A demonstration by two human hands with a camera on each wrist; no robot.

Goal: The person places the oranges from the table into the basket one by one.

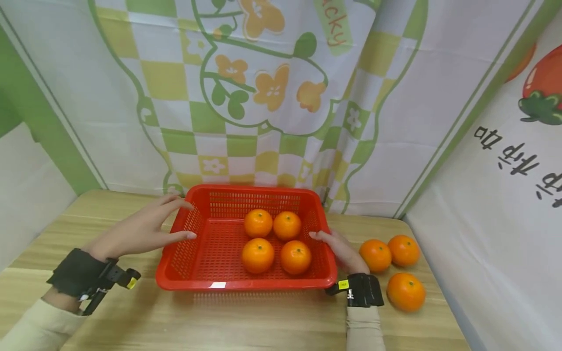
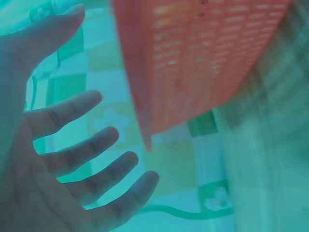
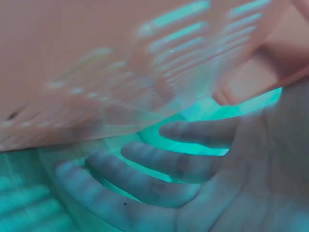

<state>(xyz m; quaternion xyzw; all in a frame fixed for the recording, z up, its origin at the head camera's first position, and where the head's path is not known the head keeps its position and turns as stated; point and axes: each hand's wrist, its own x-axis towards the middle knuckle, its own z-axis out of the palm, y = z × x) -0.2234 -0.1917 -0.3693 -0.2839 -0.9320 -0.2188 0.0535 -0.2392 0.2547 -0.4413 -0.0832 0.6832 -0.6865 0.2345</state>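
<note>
The basket (image 1: 246, 284) stretches lengthwise between our hands. Our left hand (image 1: 151, 225), fingers loosely spread, is just off its left end; our right hand (image 1: 343, 249) is nearer, thumb over the rim, its grip unclear.

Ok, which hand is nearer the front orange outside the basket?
Right. The right hand is at the right end of the red basket, left of that orange; the left hand is at the opposite end.

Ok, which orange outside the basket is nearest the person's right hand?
The leftmost orange of the three outside, just beside the right hand; the back-right orange and front-right orange both lie farther right.
</note>
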